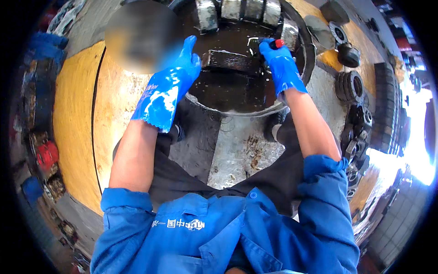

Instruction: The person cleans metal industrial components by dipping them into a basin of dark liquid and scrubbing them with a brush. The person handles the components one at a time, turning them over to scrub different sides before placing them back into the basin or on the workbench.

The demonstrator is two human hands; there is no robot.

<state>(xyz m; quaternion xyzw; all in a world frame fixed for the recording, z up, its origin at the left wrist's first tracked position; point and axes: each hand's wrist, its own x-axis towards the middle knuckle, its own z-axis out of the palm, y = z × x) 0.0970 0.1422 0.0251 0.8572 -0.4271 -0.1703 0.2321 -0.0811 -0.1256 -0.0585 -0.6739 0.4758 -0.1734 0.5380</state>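
A wide round metal tub [255, 111] of dark, oily liquid stands in front of me. Near its middle, a dark wet rectangular block [232, 61] rises out of the liquid. My left hand [183, 68], in a blue rubber glove, is at the tub's left rim with its fingers stretched out and nothing visible in them. To the right of the block, my right hand [279, 63], in a matching glove, is closed around a red-and-black handle [276, 44]. The far end of that tool is hidden. Several curved metal blocks [231, 9] line the tub's far inner wall.
Dark metal rings [349, 86] and other round parts stand on the floor at right, beside a long ribbed stack [384, 107]. Yellowish boards [75, 123] lie at left, past which sits a red object [47, 154]. A blurred patch hides the upper left.
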